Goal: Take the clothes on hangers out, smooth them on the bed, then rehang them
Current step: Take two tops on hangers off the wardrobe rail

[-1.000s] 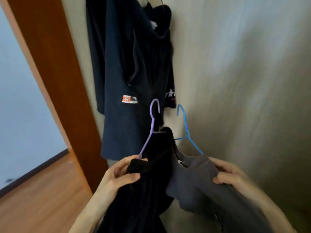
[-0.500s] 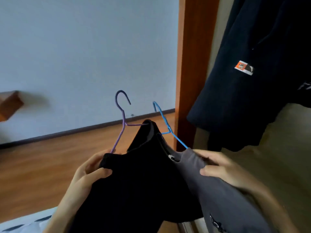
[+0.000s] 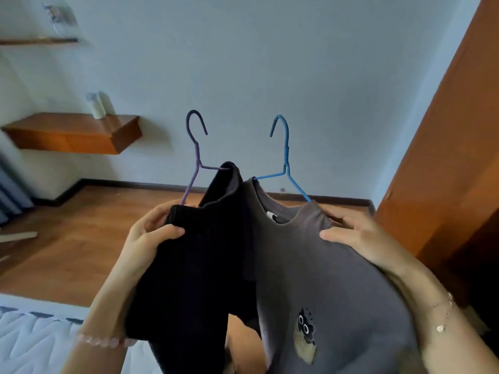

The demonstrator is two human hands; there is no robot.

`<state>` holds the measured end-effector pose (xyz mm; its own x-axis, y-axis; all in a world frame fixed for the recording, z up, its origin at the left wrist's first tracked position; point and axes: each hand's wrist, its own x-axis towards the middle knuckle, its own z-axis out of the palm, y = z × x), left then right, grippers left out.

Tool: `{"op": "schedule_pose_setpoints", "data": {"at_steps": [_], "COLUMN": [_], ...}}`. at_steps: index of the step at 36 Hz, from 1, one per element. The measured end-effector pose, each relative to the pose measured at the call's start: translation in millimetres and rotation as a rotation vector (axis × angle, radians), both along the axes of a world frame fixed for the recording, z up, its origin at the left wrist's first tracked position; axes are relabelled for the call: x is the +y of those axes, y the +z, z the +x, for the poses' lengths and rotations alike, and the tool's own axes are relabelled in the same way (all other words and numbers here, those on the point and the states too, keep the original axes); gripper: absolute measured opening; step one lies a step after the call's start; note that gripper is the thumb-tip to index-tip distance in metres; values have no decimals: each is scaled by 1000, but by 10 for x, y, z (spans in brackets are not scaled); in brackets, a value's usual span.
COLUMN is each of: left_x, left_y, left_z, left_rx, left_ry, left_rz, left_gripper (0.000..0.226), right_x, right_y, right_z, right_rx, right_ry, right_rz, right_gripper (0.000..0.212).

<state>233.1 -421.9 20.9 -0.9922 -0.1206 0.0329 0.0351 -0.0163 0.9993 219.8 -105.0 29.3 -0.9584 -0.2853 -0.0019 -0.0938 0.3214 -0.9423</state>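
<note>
Near the edge of the white quilted bed (image 3: 32, 338), our left hand (image 3: 151, 233) pinches a black knit sweater (image 3: 194, 265) on a purple wire hanger (image 3: 195, 157), our right hand (image 3: 359, 236) a grey printed T-shirt (image 3: 324, 279) on a blue wire hanger (image 3: 286, 163); one-shoulder grips risk slippage.

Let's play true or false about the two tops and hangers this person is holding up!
1. The black sweater is on the purple hanger. True.
2. The grey T-shirt is on a red hanger. False: it is on the blue hanger.
3. The left hand grips the black sweater. True.
4. The right hand holds nothing. False: it holds the grey T-shirt by the shoulder.
</note>
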Motion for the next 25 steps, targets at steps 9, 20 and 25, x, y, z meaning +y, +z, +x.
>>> {"op": "schedule_pose_setpoints", "data": {"at_steps": [9, 20, 25], "left_x": [-126, -699, -938], "left_y": [89, -98, -326], "left_z": [-1154, -1875, -2250], "left_rx": [7, -40, -125], "left_ry": [153, 499, 712], "left_rz": [11, 41, 98], "left_gripper": [45, 42, 36], "right_x": [-332, -1276, -1778], "right_y": [132, -55, -313], "right_z": [-1835, -3609, -4418], "right_rx": [-89, -138, -185], "right_ry": [137, 385, 572], "right_rz": [-24, -63, -45], "right_gripper": [45, 40, 41]}}
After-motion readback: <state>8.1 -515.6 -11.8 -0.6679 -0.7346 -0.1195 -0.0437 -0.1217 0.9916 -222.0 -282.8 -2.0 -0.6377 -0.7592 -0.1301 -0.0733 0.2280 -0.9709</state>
